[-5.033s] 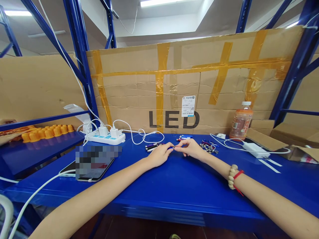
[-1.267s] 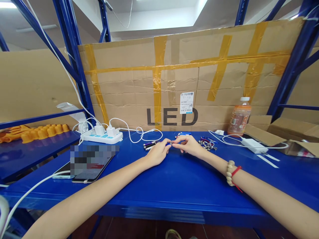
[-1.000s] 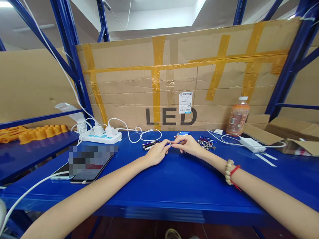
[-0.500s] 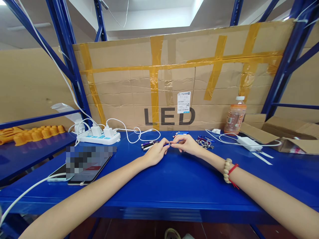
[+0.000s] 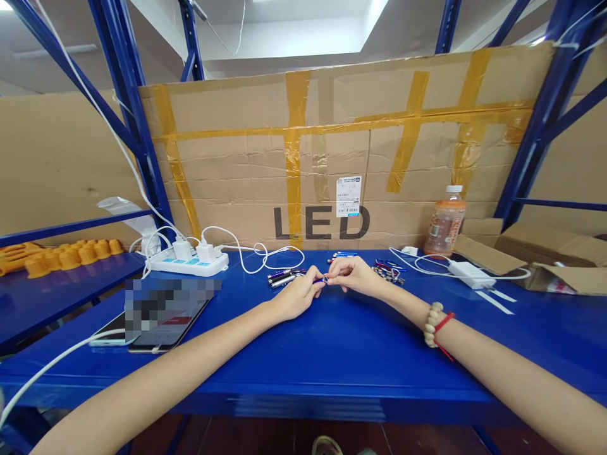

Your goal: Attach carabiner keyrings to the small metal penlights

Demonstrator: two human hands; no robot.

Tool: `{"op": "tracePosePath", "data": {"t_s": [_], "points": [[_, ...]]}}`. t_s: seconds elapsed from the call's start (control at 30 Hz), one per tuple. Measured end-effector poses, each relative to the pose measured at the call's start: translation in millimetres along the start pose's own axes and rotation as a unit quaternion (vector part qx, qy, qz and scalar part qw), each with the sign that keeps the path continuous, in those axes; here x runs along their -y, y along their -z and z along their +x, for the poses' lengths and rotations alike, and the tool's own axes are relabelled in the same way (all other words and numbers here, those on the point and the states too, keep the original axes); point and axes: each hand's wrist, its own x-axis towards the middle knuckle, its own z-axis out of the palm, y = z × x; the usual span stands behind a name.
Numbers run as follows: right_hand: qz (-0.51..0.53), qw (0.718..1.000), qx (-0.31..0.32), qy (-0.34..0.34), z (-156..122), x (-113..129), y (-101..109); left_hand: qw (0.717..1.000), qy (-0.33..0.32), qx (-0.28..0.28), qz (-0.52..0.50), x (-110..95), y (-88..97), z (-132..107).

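Note:
My left hand (image 5: pixel 296 296) and my right hand (image 5: pixel 356 277) meet fingertip to fingertip over the middle of the blue table (image 5: pixel 332 354). Between their pinched fingers shows a small blue piece with a shiny metal ring (image 5: pixel 325 280); the fingers hide most of it, and its exact kind is unclear. Beside my left hand lie several short metal cylinders (image 5: pixel 282 278), blue, black and silver. Just past my right hand is a pile of metal rings and clasps with blue parts (image 5: pixel 389 272). Behind the fingers lie some thin blue sticks (image 5: pixel 343 255).
At left are a white power strip (image 5: pixel 190 264) with chargers, white cables, and phones (image 5: pixel 175 322). A bottle (image 5: pixel 444 224), a white adapter (image 5: pixel 472 275) and an open carton (image 5: pixel 554 253) stand at right. A taped cardboard sheet (image 5: pixel 246 170) closes the back.
The pinched piece has turned slightly, so more of its blue part shows between my fingertips. Both hands stay in almost the same place; the view shifts a little.

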Motion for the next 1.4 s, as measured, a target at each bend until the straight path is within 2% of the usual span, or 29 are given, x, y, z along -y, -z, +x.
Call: {"op": "tracePosePath", "data": {"t_s": [0.27, 0.53, 0.83, 1.17, 1.4], "points": [[0.0, 1.0, -0.017, -0.02, -2, 6, -5, 1.0, -0.006, -0.022, -0.004, 1, -2.0, -1], [-0.049, 0.994, -0.067, -0.064, 0, 15, -14, 0.997, 0.007, -0.077, 0.003, 0, -2.4, 1], [-0.017, 0.992, -0.072, -0.105, 1, 8, -17, 0.997, 0.022, -0.073, 0.012, 1, -1.2, 2], [-0.019, 0.992, -0.07, -0.105, 1, 6, -18, 0.991, 0.08, -0.057, 0.09, -2, 0.9, 2], [-0.024, 0.993, -0.06, -0.095, 2, 3, -17, 0.987, 0.096, -0.048, 0.122, -7, 4.1, 2]]}}
